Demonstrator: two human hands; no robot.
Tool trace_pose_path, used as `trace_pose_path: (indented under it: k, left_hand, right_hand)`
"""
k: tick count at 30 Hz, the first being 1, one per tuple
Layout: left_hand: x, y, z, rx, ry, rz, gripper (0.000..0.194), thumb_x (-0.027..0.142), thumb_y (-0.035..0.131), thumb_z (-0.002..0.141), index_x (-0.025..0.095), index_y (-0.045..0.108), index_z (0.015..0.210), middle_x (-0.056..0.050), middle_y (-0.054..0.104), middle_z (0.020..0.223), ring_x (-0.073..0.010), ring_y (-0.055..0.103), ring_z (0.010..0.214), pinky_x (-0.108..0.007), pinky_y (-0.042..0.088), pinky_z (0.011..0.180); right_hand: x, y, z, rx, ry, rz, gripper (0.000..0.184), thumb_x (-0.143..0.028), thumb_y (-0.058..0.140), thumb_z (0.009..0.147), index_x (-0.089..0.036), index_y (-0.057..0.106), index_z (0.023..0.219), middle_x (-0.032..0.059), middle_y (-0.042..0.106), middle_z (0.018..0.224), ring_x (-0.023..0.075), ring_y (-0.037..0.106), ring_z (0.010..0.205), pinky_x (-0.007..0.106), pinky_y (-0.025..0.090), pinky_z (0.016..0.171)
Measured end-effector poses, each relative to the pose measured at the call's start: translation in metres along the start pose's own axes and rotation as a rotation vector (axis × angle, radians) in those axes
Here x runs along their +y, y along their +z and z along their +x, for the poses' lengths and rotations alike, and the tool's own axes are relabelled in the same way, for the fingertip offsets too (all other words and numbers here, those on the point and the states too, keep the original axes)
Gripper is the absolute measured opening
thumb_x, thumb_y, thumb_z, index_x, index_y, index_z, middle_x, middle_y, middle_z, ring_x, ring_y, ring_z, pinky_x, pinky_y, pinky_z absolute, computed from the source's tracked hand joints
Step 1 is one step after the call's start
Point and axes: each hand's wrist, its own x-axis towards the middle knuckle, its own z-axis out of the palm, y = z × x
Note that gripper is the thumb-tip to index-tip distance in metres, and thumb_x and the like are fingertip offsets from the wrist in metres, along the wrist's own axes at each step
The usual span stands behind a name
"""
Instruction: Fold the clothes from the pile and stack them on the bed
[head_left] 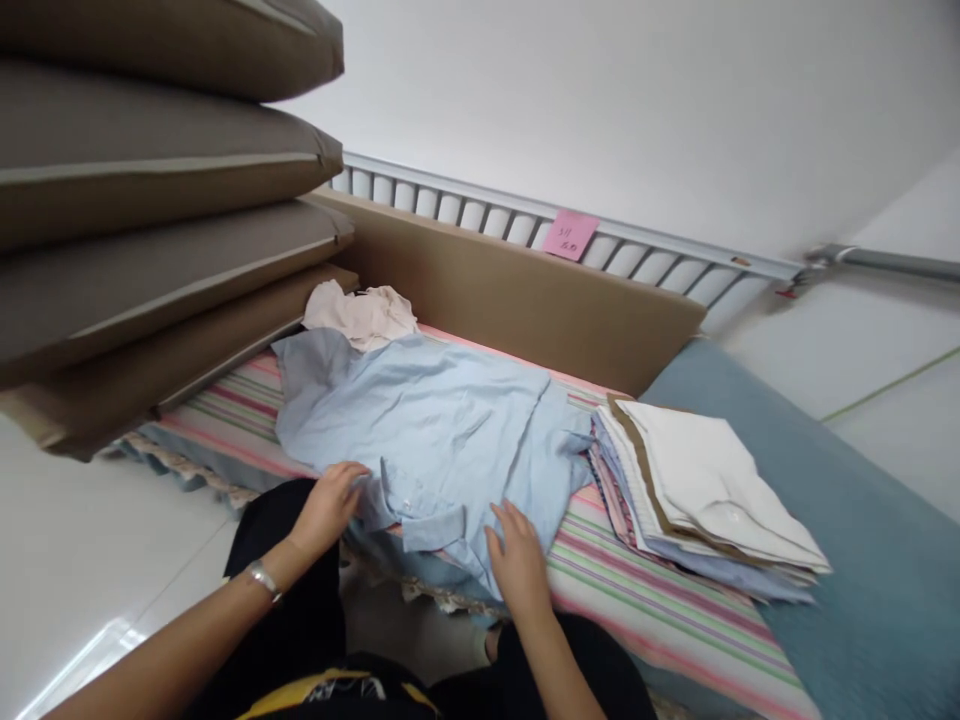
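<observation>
A light blue shirt (442, 425) lies spread on a striped sheet (622, 570) in front of me. My left hand (328, 505) rests at the shirt's near left edge by the collar, fingers curled onto the fabric. My right hand (516, 560) lies flat on the shirt's near right part, fingers stretched out. A pale pink garment (361, 313) sits crumpled at the far end of the shirt.
A stack of folded clothes (705, 490) with a white one on top lies to the right. Brown cushions (150, 230) are piled at the left. A cardboard panel (525, 290) stands behind, with a pink note (570, 235) on the white rail. Blue bedding (862, 560) is at right.
</observation>
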Motion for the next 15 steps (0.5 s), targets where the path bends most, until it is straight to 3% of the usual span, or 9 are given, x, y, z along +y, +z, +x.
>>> trace_pose_path:
  k: [2,4,8,11,15]
  left_hand:
    - [0.01,0.004,0.01,-0.101,0.055,0.054,0.043,0.014,0.05,0.078,0.023,0.054,0.12,-0.009,0.053,0.128,-0.0251,0.046,0.119,-0.042,0.036,0.102]
    - [0.012,0.004,0.027,-0.234,-0.011,0.123,0.06,0.013,0.058,0.072,0.022,0.047,0.13,-0.011,0.047,0.136,-0.0276,0.04,0.125,-0.043,0.033,0.103]
    - [0.002,0.005,0.059,-0.461,-0.2,0.163,0.075,0.015,0.069,0.06,0.015,0.045,0.131,-0.015,0.057,0.123,-0.0286,0.052,0.113,-0.036,0.04,0.094]
    - [-0.004,0.005,0.067,-0.503,-0.2,0.142,0.054,0.016,0.067,0.059,0.017,0.06,0.112,-0.009,0.066,0.104,-0.0228,0.06,0.095,-0.028,0.044,0.081]
    - [-0.004,-0.004,0.066,-0.537,-0.147,0.095,0.012,0.019,0.063,0.061,0.018,0.065,0.072,0.001,0.063,0.07,-0.0165,0.058,0.071,-0.023,0.043,0.065]
  right_hand:
    - [-0.024,0.011,0.004,-0.107,-0.032,0.036,0.04,-0.028,0.047,0.083,-0.014,0.06,0.118,0.0131,0.055,0.127,0.0247,0.047,0.12,0.038,0.034,0.104]
    - [-0.042,0.021,0.005,-0.18,0.027,0.081,0.048,-0.028,0.054,0.078,-0.012,0.056,0.123,0.0138,0.056,0.126,0.0255,0.049,0.118,0.036,0.036,0.103]
    - [-0.057,0.033,0.007,-0.193,0.23,0.197,0.06,-0.026,0.061,0.071,-0.008,0.051,0.127,0.016,0.06,0.119,0.0272,0.055,0.112,0.034,0.041,0.095]
    - [-0.058,0.034,0.008,-0.221,0.332,0.24,0.057,-0.025,0.061,0.07,-0.011,0.053,0.124,0.0129,0.065,0.108,0.0245,0.06,0.1,0.03,0.045,0.084]
    - [-0.056,0.03,0.007,-0.302,0.24,0.111,0.027,-0.025,0.059,0.073,-0.018,0.065,0.098,0.0066,0.067,0.09,0.0205,0.061,0.086,0.026,0.042,0.075]
